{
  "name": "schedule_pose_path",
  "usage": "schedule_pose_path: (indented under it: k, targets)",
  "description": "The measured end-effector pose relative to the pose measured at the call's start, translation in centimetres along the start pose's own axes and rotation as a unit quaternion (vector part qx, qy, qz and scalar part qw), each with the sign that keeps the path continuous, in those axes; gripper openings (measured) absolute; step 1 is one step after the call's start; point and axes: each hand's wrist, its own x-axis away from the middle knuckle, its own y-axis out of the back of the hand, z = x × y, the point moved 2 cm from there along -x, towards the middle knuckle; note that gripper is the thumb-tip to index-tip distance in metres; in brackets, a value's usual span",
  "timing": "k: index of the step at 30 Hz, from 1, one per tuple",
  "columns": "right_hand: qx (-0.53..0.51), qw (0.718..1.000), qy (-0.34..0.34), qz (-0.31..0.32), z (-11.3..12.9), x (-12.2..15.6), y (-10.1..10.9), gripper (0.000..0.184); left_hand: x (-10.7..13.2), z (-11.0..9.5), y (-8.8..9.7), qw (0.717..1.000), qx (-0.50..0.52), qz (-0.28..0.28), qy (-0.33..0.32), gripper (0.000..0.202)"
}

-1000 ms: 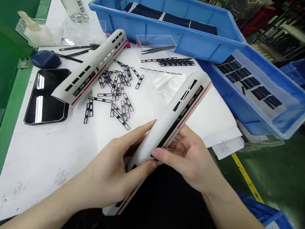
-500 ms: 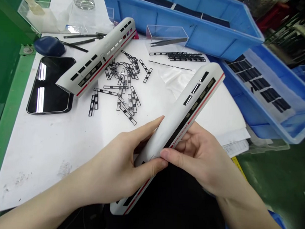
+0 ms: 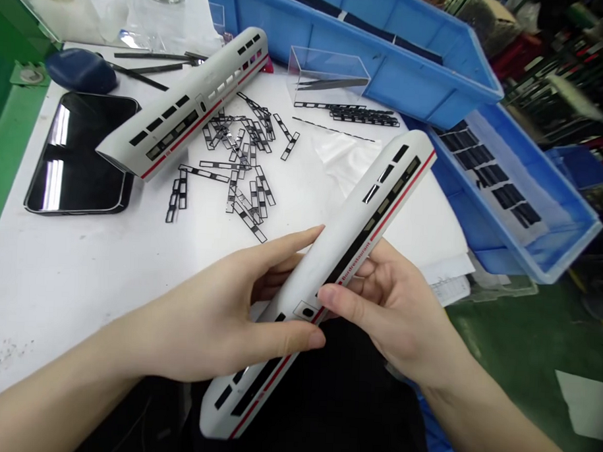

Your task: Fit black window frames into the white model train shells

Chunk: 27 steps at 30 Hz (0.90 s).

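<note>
1. Held car (image 3: pixel 324 273): a white model railway coach with a red stripe, a dark window band and the lettering "Bordrestaurant". It lies diagonally at lower centre, clear of the bench, its low end at lower left and its high end pointing to upper right.
2. Left hand (image 3: pixel 204 315): closed around the held car from lower left. The fingers reach across to the far edge, and the thumb presses the near side by the red stripe.
3. Right hand (image 3: pixel 392 308): closed around the held car from lower right. The thumb lies on the dark band, and the fingers curl behind the body.
4. Second car (image 3: pixel 187 103): a matching coach lying on the bench (image 3: pixel 56 296) at upper centre-left, tilted across the surface.
5. Window frames (image 3: pixel 238 177): a loose heap of black strips on the bench, just beside the second car. A neater row (image 3: pixel 365 116) lies to the right.
6. Clear box (image 3: pixel 326 72): at top centre, with tweezers (image 3: pixel 331 84) on it.
7. Phone (image 3: pixel 76 152): black, at left, with a dark blue pouch (image 3: pixel 81 71) above it.
8. Blue trays (image 3: pixel 367 50): along the upper and right edges, holding dark strips.
9. Papers (image 3: pixel 450 287): at the bench's right edge, near the right hand.
</note>
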Motion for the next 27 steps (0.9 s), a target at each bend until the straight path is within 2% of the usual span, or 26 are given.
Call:
schedule_pose_path:
  k: [5, 8, 11, 16, 19, 23, 27]
  targets:
    - [-0.092, 0.995, -0.025, 0.026, -0.7, 0.3, 1.1, 0.024, -0.2, 0.1, 0.3, 0.992, 0.118, 0.031, 0.016, 0.075]
    - [-0.112, 0.993, -0.021, 0.014, -0.8, 0.2, 1.2, 0.027, -0.4, 0.1, 0.3, 0.988, 0.146, 0.046, 0.007, 0.082]
    - [-0.117, 0.993, -0.024, 0.006, -1.0, 0.1, 1.2, 0.031, -0.4, 0.4, 0.5, 0.987, 0.157, 0.029, 0.008, 0.094]
    - [-0.129, 0.991, -0.021, 0.012, -1.1, 0.1, 1.3, 0.038, -0.2, 0.5, 0.4, 0.988, 0.152, 0.007, 0.018, 0.103]
    - [-0.129, 0.992, -0.003, 0.002, -1.2, 0.2, 1.4, 0.033, -0.2, 0.5, 0.2, 0.989, 0.147, 0.011, 0.025, 0.097]
    - [-0.092, 0.994, 0.056, -0.017, -1.1, 0.1, 1.8, 0.021, -0.1, 0.6, 0.2, 0.996, 0.089, -0.002, 0.021, 0.079]
    - [-0.057, 0.987, 0.115, -0.101, 0.6, 0.0, 3.0, 0.009, 0.4, 0.6, 0.4, 1.0, -0.001, -0.015, 0.013, 0.074]
